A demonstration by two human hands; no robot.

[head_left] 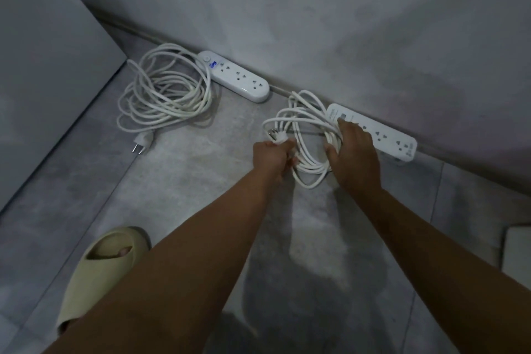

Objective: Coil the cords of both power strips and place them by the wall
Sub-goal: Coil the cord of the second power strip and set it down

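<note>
- Left strip [238, 75] lies on the floor [186, 181] against the wall [316, 23], its cord [163, 92] in a loose coil beside it, plug [142, 142] at the near edge.
- Right strip [382, 131] lies along the wall too.
- Left hand [273, 156] is closed around the right cord [307, 135] near its plug [275, 136].
- Right hand [355, 152] grips the coil's other side, fingers curled through the loops, fingertips touching the strip.
- A slipper [97, 273] shows at lower left.
</note>
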